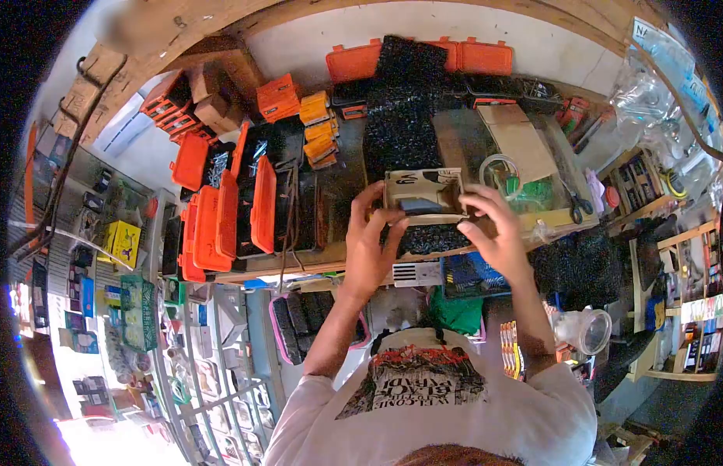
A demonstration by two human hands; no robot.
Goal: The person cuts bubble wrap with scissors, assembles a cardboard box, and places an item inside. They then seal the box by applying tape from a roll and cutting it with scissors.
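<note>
Between my hands, above the front of the workbench, is a small open cardboard box (425, 186) with dark handwriting on its upright flap. My left hand (371, 245) grips the box's left side, its fingers bent along the edge and thumb near the front corner. On the opposite side my right hand (493, 231) has its curled fingers and thumb at the right edge. What lies inside the box cannot be made out well. Under and behind it runs a black textured mat (400, 128).
Orange-lidded cases (215, 225) stand open on the bench's left, beside yellow-orange small boxes (318, 128). To the right are a flat cardboard piece (518, 142), a coil of clear tubing (499, 175) and scissors (576, 206). A blue crate (476, 276) sits below the bench edge.
</note>
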